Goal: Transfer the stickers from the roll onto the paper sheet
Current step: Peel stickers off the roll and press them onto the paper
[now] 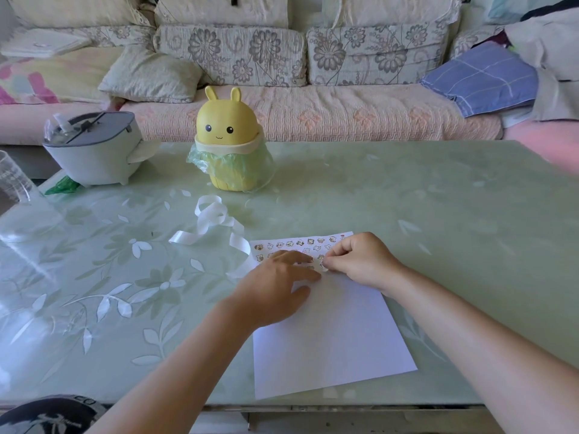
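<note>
1. Our left hand [275,286] lies flat on the paper sheet [332,339], fingers straight, pressing it onto the surface [407,198]. Our right hand [360,261] is just beside it, almost touching its fingertips. The right fingers are curled and pinch what looks like one small sticker [324,267] down at the sheet.
2. The placed stickers [300,244] sit in rows on the far end of the sheet, just beyond both hands and partly hidden under our fingers. The part of the sheet on the near side of the hands is bare.
3. The white backing strip [213,214] from the roll curls loosely on the surface, beyond and to the left of the left hand. One end trails toward the sheet's edge beside that hand. We cannot make out the roll itself.
4. We judge the main risk to be a crooked or overlapping sticker. The rows are tight, our own fingers cover the landing spot, and the piece is tiny.
5. The sticker may fold onto itself or cling to our fingertip when the right hand lets go, since the pinch covers most of it.
6. If the left hand lifts too soon, the light sheet could slide or rise with the sticker on this smooth surface.
7. The loose strip lies near the left hand, so a sweep of that wrist could drag it across the sheet and lift fresh stickers.
</note>
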A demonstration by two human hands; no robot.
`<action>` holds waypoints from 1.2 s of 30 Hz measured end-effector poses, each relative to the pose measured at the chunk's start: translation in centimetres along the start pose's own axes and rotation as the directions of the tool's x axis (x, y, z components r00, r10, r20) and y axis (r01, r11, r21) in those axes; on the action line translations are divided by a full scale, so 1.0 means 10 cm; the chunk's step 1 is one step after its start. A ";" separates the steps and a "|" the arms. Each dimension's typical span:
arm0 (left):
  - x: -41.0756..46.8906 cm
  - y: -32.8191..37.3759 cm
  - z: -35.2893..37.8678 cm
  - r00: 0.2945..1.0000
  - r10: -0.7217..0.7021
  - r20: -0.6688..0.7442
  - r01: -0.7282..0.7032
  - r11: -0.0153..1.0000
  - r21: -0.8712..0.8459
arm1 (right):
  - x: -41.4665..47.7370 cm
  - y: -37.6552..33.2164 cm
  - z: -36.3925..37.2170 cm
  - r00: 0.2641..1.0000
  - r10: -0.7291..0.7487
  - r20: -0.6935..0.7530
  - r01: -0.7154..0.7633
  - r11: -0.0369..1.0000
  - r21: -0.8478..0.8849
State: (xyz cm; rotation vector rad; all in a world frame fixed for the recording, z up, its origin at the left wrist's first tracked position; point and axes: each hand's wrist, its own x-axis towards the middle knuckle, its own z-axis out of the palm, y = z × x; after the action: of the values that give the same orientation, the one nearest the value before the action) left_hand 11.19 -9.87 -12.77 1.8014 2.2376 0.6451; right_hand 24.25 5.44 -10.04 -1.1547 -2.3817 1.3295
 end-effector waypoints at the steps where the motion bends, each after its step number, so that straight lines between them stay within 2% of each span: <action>1: -0.01 0.00 0.00 1.000 0.004 0.000 -0.004 1.000 0.000 | 0.01 0.00 0.01 1.000 -0.003 -0.006 0.003 1.000 -0.010; 12: -0.05 -0.07 0.07 0.999 0.038 -0.014 -0.037 0.998 0.053 | 0.07 -0.03 0.04 0.999 0.033 -0.032 -0.037 0.987 -0.156; 18: -0.02 0.06 0.16 0.996 0.044 -0.071 -0.026 0.971 0.238 | 0.07 -0.19 0.06 0.993 0.080 -0.090 -0.110 0.906 -0.408; 23: 0.01 0.09 0.16 0.998 0.018 -0.058 0.001 0.952 0.306 | 0.04 -0.16 0.03 0.984 0.071 -0.161 -0.136 0.887 -0.441; 25: 0.01 0.11 0.15 0.999 0.016 -0.051 0.001 0.949 0.315 | 0.01 -0.09 0.00 0.988 0.046 -0.150 -0.103 0.911 -0.399; 28: 0.02 0.13 0.17 0.999 0.016 -0.038 -0.002 0.940 0.342 | -0.05 0.05 0.00 0.994 -0.080 -0.074 0.046 0.926 -0.375; 30: 0.02 0.14 0.17 1.000 0.007 -0.024 0.002 0.933 0.361 | -0.09 0.13 0.01 0.971 -0.231 -0.061 0.173 0.858 -0.484; 33: 0.03 0.17 0.17 1.000 0.011 -0.021 -0.002 0.924 0.382 | -0.15 0.24 0.06 0.898 -0.440 -0.006 0.342 0.706 -0.620; 36: 0.04 0.14 0.15 0.999 0.014 -0.043 0.001 0.946 0.325 | -0.23 0.29 0.11 0.892 -0.441 0.102 0.395 0.650 -0.649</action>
State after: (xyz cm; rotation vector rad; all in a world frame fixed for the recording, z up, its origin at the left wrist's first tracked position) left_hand 12.96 -8.97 -13.39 1.9562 2.4893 0.3315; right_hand 26.88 3.96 -12.45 -0.6414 -2.9086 0.2784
